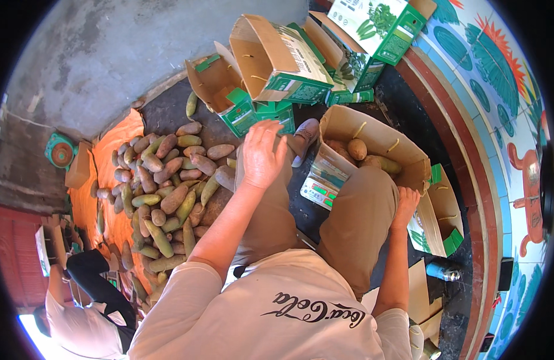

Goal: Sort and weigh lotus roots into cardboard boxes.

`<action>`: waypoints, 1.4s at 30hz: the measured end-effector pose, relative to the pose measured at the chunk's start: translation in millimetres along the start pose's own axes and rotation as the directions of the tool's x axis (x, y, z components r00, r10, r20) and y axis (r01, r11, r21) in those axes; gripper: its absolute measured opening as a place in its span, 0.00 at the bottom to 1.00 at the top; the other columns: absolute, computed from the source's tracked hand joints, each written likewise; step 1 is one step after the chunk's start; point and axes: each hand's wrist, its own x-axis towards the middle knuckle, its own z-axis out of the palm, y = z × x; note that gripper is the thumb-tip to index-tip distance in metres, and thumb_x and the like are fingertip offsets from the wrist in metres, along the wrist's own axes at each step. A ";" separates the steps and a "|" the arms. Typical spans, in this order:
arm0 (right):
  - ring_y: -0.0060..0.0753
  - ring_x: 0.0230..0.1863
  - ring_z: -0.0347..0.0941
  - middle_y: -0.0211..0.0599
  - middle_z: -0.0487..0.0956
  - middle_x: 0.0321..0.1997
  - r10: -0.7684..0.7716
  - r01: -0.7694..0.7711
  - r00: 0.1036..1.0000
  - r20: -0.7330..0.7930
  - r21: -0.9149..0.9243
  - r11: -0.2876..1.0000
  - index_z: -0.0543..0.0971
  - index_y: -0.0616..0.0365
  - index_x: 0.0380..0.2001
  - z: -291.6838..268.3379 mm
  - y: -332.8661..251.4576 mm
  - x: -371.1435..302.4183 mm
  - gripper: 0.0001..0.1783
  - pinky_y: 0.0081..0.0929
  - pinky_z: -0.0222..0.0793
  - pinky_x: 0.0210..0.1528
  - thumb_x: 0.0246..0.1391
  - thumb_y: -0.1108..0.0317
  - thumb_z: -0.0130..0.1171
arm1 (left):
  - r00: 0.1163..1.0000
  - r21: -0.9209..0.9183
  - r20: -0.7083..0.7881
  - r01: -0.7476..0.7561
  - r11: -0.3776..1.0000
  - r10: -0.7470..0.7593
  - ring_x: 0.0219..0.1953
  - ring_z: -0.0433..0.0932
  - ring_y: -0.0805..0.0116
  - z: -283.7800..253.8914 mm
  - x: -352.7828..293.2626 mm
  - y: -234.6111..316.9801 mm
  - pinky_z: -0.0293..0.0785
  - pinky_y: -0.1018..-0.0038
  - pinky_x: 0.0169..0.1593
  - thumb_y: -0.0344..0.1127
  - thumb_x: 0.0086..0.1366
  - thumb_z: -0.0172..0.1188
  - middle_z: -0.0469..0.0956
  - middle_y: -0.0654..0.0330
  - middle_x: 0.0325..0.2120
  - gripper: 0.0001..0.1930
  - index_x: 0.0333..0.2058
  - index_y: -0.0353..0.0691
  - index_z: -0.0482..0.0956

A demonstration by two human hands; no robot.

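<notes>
An open box (382, 129) of tubers (357, 149) stands beyond the right knee (368, 195), a scale (316, 189) at its near left corner. The right hand (407, 205) is by the near right corner; I cannot tell if its fingers pinch. The left hand (263, 155), fingers loosely spread, hangs between box and tuber pile (174, 199).

A tan cardboard box (385, 133) stands open before me, brown tubers (357, 149) inside, more heaped to my left.

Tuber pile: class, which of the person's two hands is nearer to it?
Left. The left hand is just right of the tuber pile; the right hand is farther right, near the box that holds tubers.
</notes>
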 end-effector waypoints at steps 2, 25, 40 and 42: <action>0.36 0.40 0.66 0.35 0.69 0.30 -0.021 0.020 1.000 -0.023 -0.047 0.999 0.73 0.55 0.31 4.9 6.3 -4.0 0.08 0.42 0.54 0.58 0.45 0.71 0.46 | 1.000 -0.012 -0.011 0.005 1.000 -0.005 0.44 0.71 0.53 -0.3 -1.1 -0.4 0.66 0.62 0.48 0.28 0.49 0.60 0.74 0.53 0.37 0.13 0.36 0.36 0.73; 0.38 0.39 0.69 0.36 0.74 0.31 -0.171 0.179 0.983 0.064 -0.147 0.973 0.74 0.55 0.31 17.1 29.9 -5.3 0.14 0.41 0.57 0.54 0.46 0.58 0.48 | 0.999 -0.214 0.020 0.040 0.976 -0.036 0.47 0.68 0.54 -1.0 2.5 -13.5 0.65 0.62 0.48 0.32 0.50 0.59 0.73 0.54 0.39 0.13 0.36 0.37 0.73; 0.41 0.29 0.73 0.37 0.75 0.24 -0.122 0.108 0.937 0.326 0.060 0.992 0.72 0.54 0.22 9.8 -30.0 28.0 0.11 0.36 0.67 0.35 0.43 0.58 0.51 | 0.996 -0.126 0.092 0.030 0.992 -0.018 0.46 0.70 0.54 -2.7 8.1 -9.1 0.65 0.62 0.49 0.29 0.49 0.59 0.74 0.54 0.38 0.13 0.36 0.37 0.75; 0.42 0.29 0.73 0.38 0.74 0.25 -0.097 0.082 0.911 0.401 0.056 0.995 0.72 0.54 0.22 8.1 -41.2 34.3 0.11 0.36 0.68 0.31 0.43 0.58 0.52 | 0.994 -0.115 0.107 0.025 0.993 -0.013 0.46 0.70 0.54 -3.3 8.0 -8.8 0.65 0.61 0.49 0.29 0.49 0.59 0.74 0.54 0.38 0.13 0.36 0.36 0.75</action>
